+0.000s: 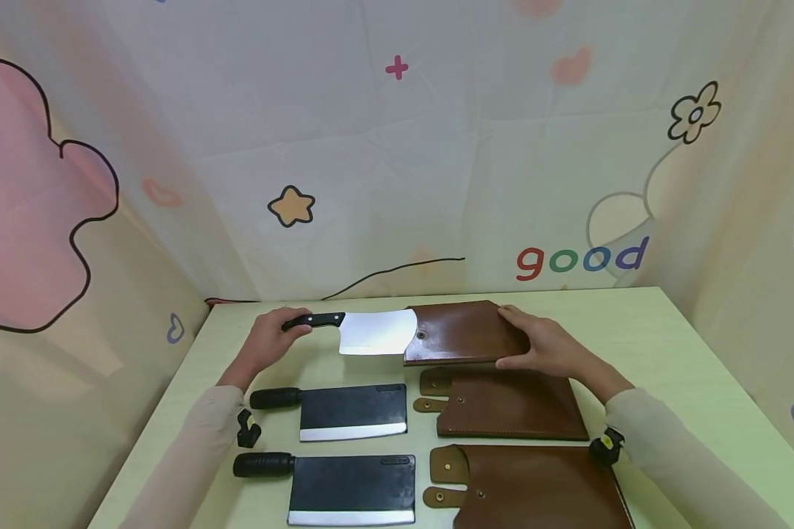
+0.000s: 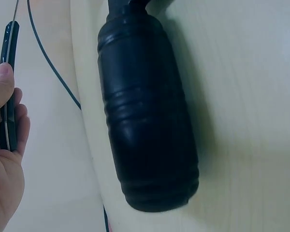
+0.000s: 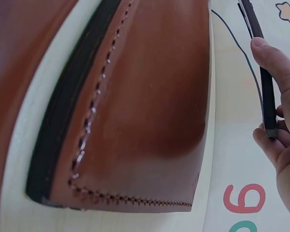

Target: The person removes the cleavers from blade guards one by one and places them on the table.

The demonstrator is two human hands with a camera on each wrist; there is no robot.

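Note:
My left hand (image 1: 267, 339) grips the black riveted handle of a cleaver (image 1: 376, 332) with a shiny silver blade, raised over the back of the table. The blade points right, and its front end meets the snap-button end of a brown leather knife sheath (image 1: 459, 332). My right hand (image 1: 548, 347) holds that sheath by its far right end, thumb on the near edge and fingers at the top. In the left wrist view the cleaver handle (image 2: 8, 43) lies between thumb and fingers. The right wrist view shows the sheath (image 3: 268, 99) edge-on in the right hand.
Two dark cleavers, a farther one (image 1: 353, 411) and a nearer one (image 1: 352, 485), lie on the pale table (image 1: 179, 441), handles left. Right of them lie two brown sheaths, one farther (image 1: 512, 408) and one nearer (image 1: 539, 485), with strap flaps facing left. A printed curtain (image 1: 397, 147) hangs behind.

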